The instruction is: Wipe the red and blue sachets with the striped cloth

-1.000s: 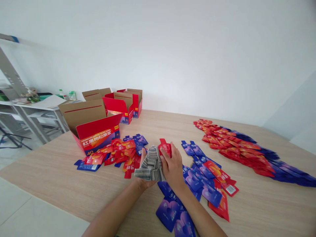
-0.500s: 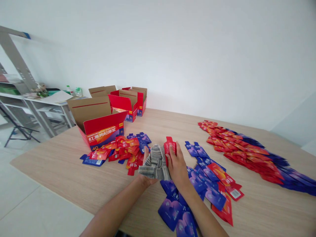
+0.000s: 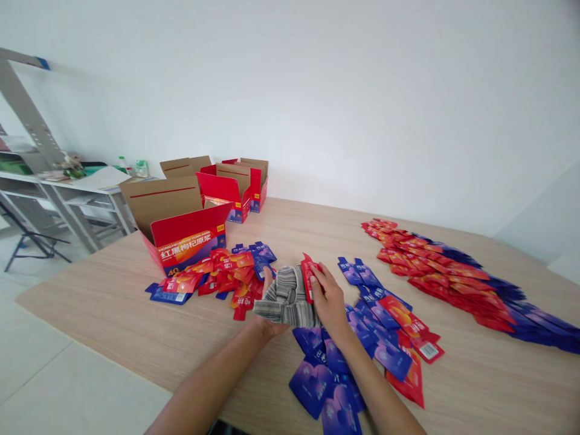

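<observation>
Over the front of the table, my left hand supports a grey striped cloth, its fingers mostly hidden beneath and behind it. My right hand grips a red pouch that stands on edge against the cloth's right side. Just below my wrists lie loose blue pouches, partly covered by my right forearm. To their right rest red pouches mixed with more blue ones. On the left, a heap of red and blue pouches lies in front of an open printed carton.
Further open red cartons stand at the back left by the wall. A long overlapping row of red and blue pouches stretches along the right of the wooden table. Beyond the left table edge are a grey desk and a folding stool.
The red pouch has turned from facing me to nearly edge-on against the cloth, and my right hand has turned with it. My left hand stays nearly in place under the cloth.
</observation>
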### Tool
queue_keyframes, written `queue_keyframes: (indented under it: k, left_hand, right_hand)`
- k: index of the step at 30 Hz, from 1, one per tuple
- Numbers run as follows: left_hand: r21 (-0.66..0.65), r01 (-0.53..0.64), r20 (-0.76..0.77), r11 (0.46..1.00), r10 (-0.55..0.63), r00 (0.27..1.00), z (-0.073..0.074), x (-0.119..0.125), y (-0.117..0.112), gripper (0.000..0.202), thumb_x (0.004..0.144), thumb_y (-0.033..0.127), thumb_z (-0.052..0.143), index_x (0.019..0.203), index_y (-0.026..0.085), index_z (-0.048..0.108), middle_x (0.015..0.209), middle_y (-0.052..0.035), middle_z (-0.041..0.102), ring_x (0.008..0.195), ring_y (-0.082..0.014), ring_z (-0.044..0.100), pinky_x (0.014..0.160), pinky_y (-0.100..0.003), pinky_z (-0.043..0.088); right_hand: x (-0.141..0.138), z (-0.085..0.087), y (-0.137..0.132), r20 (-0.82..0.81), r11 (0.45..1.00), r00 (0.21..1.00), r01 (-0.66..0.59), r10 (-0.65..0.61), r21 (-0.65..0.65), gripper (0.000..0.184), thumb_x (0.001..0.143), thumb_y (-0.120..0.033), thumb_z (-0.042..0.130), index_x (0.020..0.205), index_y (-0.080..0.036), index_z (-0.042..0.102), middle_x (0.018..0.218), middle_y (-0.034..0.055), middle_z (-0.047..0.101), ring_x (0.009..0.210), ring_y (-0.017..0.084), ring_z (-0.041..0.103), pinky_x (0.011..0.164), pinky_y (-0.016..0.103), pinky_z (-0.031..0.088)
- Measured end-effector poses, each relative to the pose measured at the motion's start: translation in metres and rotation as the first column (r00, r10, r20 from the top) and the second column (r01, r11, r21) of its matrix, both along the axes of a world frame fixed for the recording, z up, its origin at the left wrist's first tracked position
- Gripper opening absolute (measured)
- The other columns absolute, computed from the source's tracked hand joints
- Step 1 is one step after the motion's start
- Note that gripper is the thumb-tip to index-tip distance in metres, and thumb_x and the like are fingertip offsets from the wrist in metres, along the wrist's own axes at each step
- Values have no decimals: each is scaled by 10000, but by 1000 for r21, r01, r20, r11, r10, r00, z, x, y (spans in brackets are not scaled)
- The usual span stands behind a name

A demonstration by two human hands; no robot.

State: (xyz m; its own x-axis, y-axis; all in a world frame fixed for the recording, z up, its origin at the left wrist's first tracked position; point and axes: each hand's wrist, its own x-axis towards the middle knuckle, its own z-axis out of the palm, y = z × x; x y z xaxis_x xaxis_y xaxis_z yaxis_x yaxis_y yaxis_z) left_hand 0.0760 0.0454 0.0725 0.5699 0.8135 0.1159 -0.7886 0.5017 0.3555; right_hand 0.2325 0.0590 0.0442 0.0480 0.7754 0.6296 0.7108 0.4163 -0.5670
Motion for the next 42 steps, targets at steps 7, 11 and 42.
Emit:
queue_keyframes:
  k: [7, 11, 42]
  left_hand:
    - [-18, -167, 44, 986, 167, 985, 2, -19, 15, 895, 901, 808, 229, 1170, 118, 732, 1151, -168, 754, 1177, -303, 667, 1061, -433, 488]
    - [-3, -229, 23, 973, 229, 973, -1, -31, 26, 909, 886, 825, 212, 1142, 135, 746, 1101, -168, 765, 1169, -316, 671, 1014, -453, 525]
    - [-11, -51, -117, 999, 49, 992, 21, -35, 16, 752, 910, 729, 281, 1254, 236, 732, 1213, -102, 739, 1281, -332, 606, 1038, -428, 504]
  right_hand:
    - [-15, -15, -5, 314, 984, 943, -150, 113, 97, 559, 1018, -152, 400, 1567, -254, 371, 1630, 122, 332, 1471, 287, 393, 1165, 514, 436]
    - [-27, -24, -10, 395, 962, 910, -208, 124, 178, 746, 970, -47, 380, 1632, -275, 122, 1670, 138, 215, 1513, 310, 301, 1136, 554, 464]
    - [-19, 18, -27, 677, 952, 702, -306, 221, 6, 815, 834, -197, 555, 1581, -59, 258, 1611, 231, 329, 1527, 324, 257, 1227, 581, 207]
